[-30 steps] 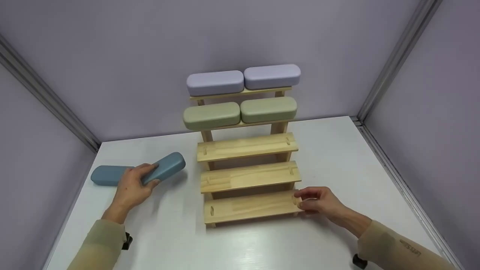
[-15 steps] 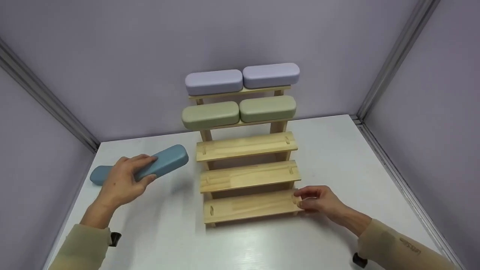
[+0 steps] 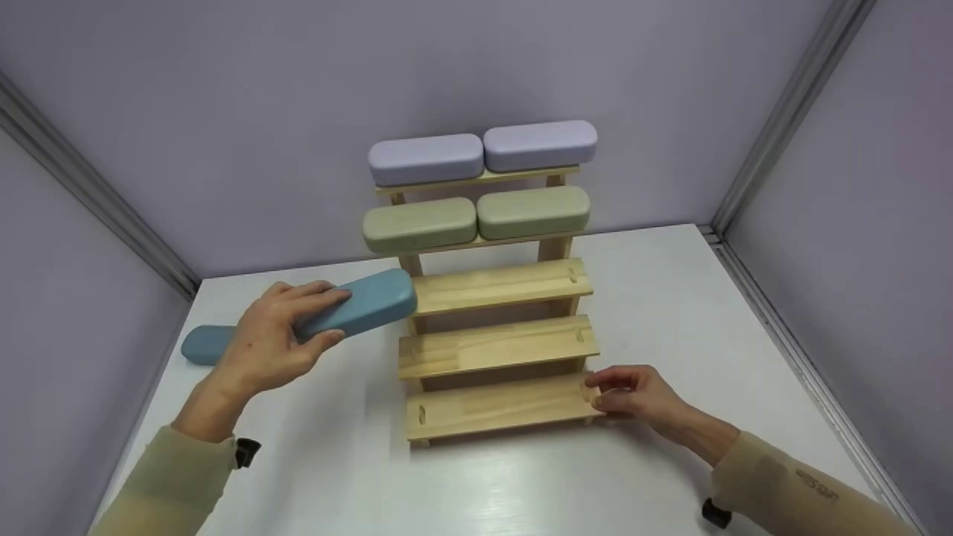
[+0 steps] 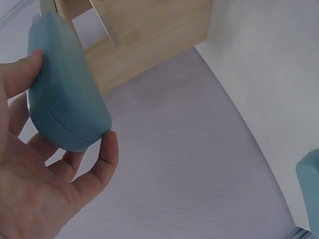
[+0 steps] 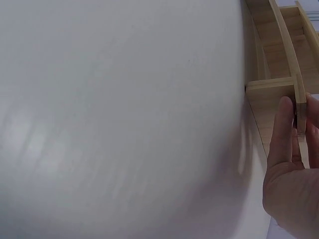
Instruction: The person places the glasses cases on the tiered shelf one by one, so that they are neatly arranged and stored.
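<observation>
My left hand (image 3: 272,339) grips a blue glasses case (image 3: 365,301) with rounded ends, thumb on one side and fingers on the other. The left wrist view shows a thin seam along this case (image 4: 67,94). Its far end overlaps the left end of the middle shelf of a stepped wooden rack (image 3: 499,346). My right hand (image 3: 636,398) pinches the right end of the lowest shelf (image 3: 499,408); in the right wrist view its thumb and fingers lie on either side of the board (image 5: 299,107). A second blue case (image 3: 205,345) lies on the table, partly hidden behind my left hand.
Two lavender cases, left (image 3: 426,160) and right (image 3: 540,146), sit side by side on the top shelf. Two green cases, left (image 3: 420,225) and right (image 3: 534,212), fill the shelf below. A wall (image 3: 298,134) stands behind the white table (image 3: 655,290), with more walls at both sides.
My left hand has lifted the blue glasses case off the table area and carried it right and up to the rack. The right hand stays at the lowest shelf's end.
</observation>
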The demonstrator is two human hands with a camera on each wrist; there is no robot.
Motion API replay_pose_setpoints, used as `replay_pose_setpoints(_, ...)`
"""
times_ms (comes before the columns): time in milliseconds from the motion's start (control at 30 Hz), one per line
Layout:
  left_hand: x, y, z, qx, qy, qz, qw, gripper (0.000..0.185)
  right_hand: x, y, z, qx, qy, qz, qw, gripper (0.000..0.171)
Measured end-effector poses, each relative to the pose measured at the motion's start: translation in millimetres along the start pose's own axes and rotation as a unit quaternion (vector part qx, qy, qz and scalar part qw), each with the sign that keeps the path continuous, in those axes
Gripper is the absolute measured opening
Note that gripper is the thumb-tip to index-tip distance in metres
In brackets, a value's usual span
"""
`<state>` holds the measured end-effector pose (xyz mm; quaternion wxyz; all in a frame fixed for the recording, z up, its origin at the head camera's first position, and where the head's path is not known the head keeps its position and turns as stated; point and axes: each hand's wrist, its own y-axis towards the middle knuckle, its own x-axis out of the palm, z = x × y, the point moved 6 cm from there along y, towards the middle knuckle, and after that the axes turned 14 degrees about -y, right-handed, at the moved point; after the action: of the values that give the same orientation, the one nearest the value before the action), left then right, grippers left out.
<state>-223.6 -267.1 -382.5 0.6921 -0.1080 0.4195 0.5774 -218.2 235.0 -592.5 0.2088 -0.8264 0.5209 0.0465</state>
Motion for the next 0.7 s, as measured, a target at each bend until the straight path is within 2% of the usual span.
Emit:
replay_pose_setpoints(300, 43.8, 25.2, 24.4, 0.032, -0.019, -0.025, 0.9990, 0.053, -0.4, 1.2, 1.4, 0.001, -0.001, 0.002, 1.000, 0.043)
replay_pose_setpoints(500, 78.2, 45.8, 46.5, 0.051, -0.041, -0.049, 0.9967, 0.051, -2.5, 0.8, 2.2, 0.000, -0.001, 0.003, 1.000, 0.048)
replay_pose_setpoints(700, 107.2, 65.9, 71.8, 0.087, -0.037, -0.077, 0.9925, 0.050, -2.4, -0.1, 1.9, 0.000, -0.006, 0.002, 1.000, 0.048)
